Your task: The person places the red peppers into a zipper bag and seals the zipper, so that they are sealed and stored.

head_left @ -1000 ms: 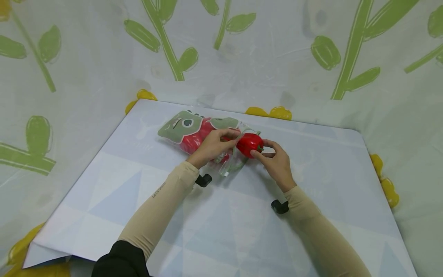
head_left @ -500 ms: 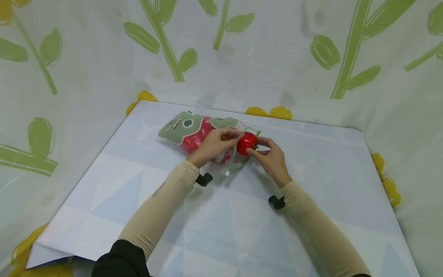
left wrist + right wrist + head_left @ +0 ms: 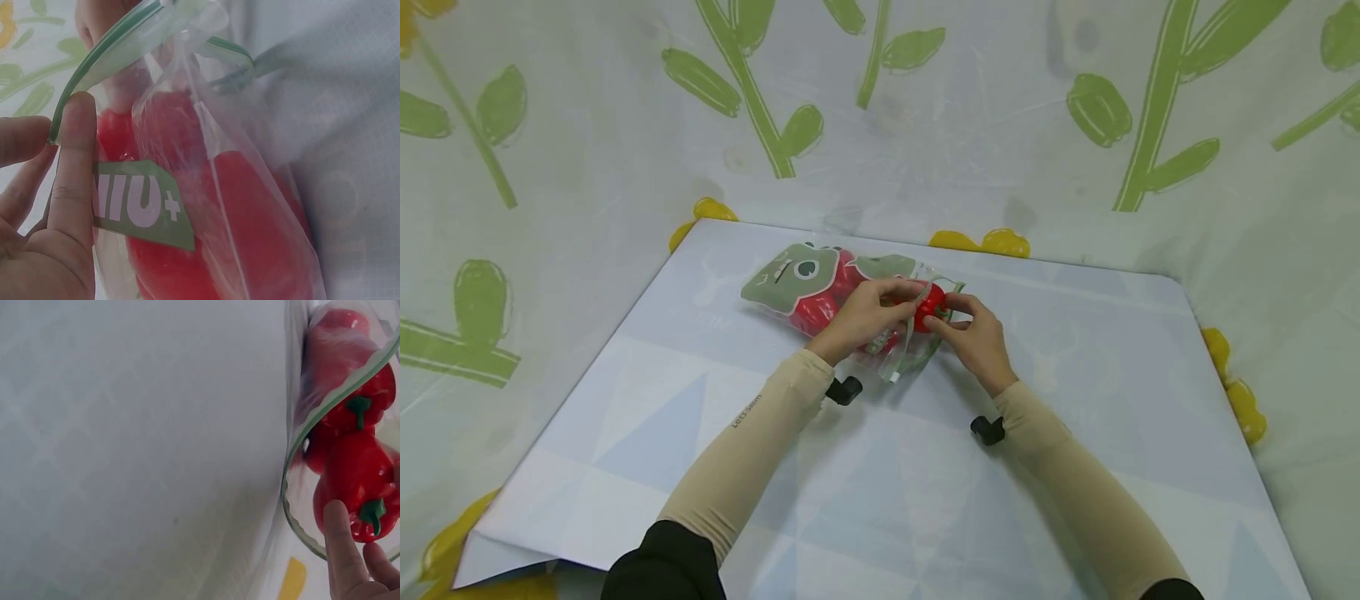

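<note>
A clear zip bag [image 3: 786, 275] with a green cartoon print lies on its side, holding several red bell peppers. My left hand [image 3: 871, 310] pinches the edge of its mouth; in the left wrist view, finger and thumb meet at the green zip strip [image 3: 94, 62]. A red bell pepper [image 3: 929, 308] with a green stem is in my right hand [image 3: 976, 340], gripped between thumb and fingers. In the right wrist view this pepper sits within the open mouth, stem outward, below another pepper [image 3: 350, 356] deeper inside. The left hand hides part of the bag.
The bag lies toward the back of a pale table [image 3: 880, 492] patterned with blue triangles. Behind it rises a white backdrop [image 3: 977, 150] printed with green plants. A black wrist camera [image 3: 844, 390] juts out beneath the left sleeve, another [image 3: 987, 430] beneath the right.
My right hand has moved left with the bell pepper, bringing it from the bag's edge into the mouth. The left hand has kept its pinch on the bag.
</note>
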Motion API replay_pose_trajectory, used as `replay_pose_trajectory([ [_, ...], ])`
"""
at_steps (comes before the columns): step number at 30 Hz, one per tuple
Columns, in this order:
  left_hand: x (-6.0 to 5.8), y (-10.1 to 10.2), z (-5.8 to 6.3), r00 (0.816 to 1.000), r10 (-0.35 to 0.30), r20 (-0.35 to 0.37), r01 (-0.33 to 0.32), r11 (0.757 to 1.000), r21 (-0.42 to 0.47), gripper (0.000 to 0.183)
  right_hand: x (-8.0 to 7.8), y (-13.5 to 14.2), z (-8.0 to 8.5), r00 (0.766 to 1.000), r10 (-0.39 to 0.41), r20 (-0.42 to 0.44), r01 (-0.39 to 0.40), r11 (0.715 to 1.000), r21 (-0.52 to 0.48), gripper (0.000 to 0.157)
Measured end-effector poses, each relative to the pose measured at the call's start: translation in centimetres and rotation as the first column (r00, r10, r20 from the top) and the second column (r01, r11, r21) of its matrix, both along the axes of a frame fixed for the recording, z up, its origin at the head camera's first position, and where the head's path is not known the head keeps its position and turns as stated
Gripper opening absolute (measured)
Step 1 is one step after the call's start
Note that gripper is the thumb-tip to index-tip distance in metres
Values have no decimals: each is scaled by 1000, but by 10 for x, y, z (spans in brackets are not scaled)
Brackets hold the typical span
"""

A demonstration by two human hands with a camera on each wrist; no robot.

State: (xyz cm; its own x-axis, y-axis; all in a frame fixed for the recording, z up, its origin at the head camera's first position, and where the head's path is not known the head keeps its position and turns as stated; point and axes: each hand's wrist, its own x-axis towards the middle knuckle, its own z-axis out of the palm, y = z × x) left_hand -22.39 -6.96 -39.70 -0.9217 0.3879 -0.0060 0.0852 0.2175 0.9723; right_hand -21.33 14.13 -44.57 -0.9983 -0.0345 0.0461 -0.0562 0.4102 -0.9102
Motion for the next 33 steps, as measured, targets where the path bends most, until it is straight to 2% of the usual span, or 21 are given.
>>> replay_pose_trajectory([
  [8, -1, 0, -1, 1000, -14, -9, 14, 1000, 17, 30, -7, -6, -4, 999, 41, 10, -41, 999, -4, 59],
  [12, -2, -1, -2, 1000, -21, 5, 21, 999, 32, 31, -9, -7, -4, 996, 87, 35, -86, 996, -32, 58],
  [17, -3, 0, -3, 1000, -15, -8, 15, 1000, 27, 31, -12, -10, -7, 983, 179, 51, -172, 978, -116, 65],
  [24, -4, 1, -3, 999, -14, -40, 14, 1000, -1, 31, -14, -19, -5, 967, 247, 59, -241, 967, -84, 62],
  [28, -3, 0, -3, 998, -8, -57, 7, 1000, -21, 31, -15, -23, -5, 947, 312, 76, -300, 944, -135, 63],
  [33, -4, -3, -5, 998, -11, -57, 9, 1000, -28, 34, -15, -23, -3, 941, 320, 113, -304, 942, -140, 63],
])
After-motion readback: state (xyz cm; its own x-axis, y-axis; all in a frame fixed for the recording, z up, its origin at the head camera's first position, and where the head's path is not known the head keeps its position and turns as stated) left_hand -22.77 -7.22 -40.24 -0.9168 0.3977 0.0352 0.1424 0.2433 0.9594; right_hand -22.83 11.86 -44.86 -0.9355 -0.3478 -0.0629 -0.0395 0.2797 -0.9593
